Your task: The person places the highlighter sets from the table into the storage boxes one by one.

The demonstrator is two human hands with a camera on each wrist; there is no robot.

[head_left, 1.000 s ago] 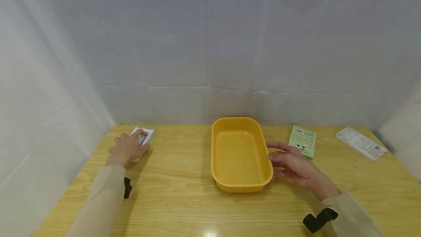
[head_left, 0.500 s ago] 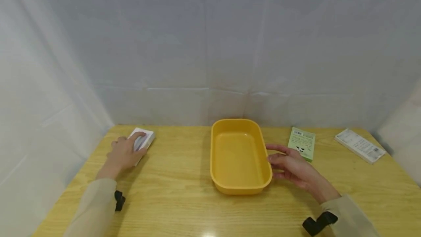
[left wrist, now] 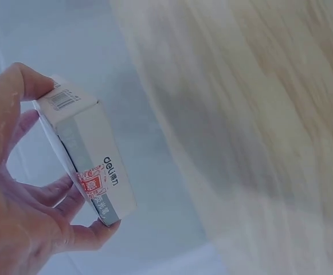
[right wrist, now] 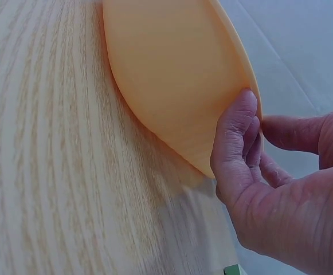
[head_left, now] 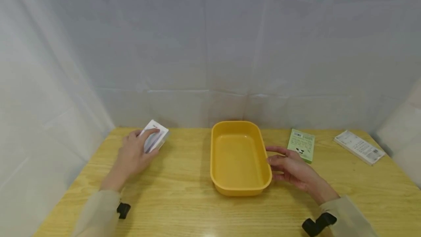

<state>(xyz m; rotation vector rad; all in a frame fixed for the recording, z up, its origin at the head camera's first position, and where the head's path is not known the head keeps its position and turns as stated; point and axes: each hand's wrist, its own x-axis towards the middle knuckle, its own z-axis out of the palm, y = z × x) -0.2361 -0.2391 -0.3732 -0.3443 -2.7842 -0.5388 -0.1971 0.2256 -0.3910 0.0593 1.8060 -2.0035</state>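
Note:
My left hand (head_left: pixel 133 156) grips a small white-and-grey carton (head_left: pixel 155 138) over the table's back left. In the left wrist view, the carton (left wrist: pixel 97 149) is tilted, held by its ends between thumb and fingers; "deli", a red stamp and a barcode show. At the middle stands a deep yellow plastic tub (head_left: pixel 240 189) with rounded corners and a bare inside. Its right wall is held by my right hand (head_left: pixel 294 167). Seen from the right wrist, curled fingers of that hand (right wrist: pixel 269 177) meet the wall and rim of the tub (right wrist: pixel 166 69).
A green box (head_left: pixel 302 145) with a panda-like print lies right of the tub. Farther right lies a white printed packet (head_left: pixel 359 147) with a barcode. Pale sheeting (head_left: pixel 210 54) hangs behind the wooden table (head_left: pixel 184 211) and at both sides.
The left hand has taken hold of the carton, lifted it off the table and moved slightly right. The right hand and the tub have stayed in place.

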